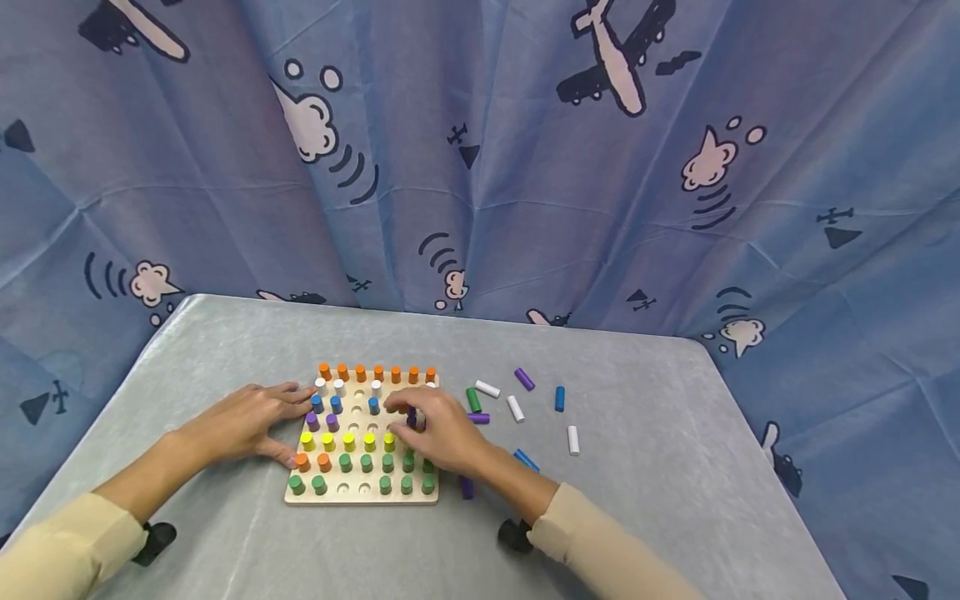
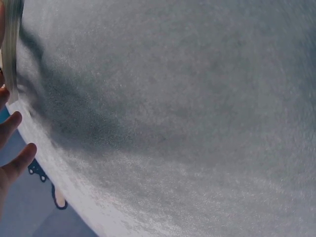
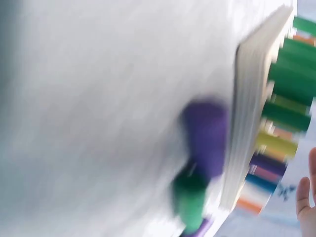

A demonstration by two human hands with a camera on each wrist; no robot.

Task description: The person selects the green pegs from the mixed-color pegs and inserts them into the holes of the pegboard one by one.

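Note:
A wooden pegboard (image 1: 360, 501) lies on the table with rows of coloured pegs in it. My left hand (image 1: 251, 421) rests at the board's left edge, its fingers spread, the thumb by the orange peg (image 1: 302, 461). In the left wrist view its fingers (image 2: 19, 160) are apart beside the board. Over the right half of the board, my right hand (image 1: 441, 429) has its thumb and fingers bent and apart. A dark purple peg (image 1: 412, 417) shows in the gap behind its fingertips, in line with the purple row. The hand hides part of the board's right side.
Loose pegs lie right of the board: a green peg (image 1: 473, 400), a blue peg (image 1: 560, 398), a white peg (image 1: 573, 440), a purple peg (image 1: 524, 379) and several others. A purple peg (image 1: 467, 487) lies close to the board's front right corner. A patterned curtain (image 1: 480, 208) hangs behind the table.

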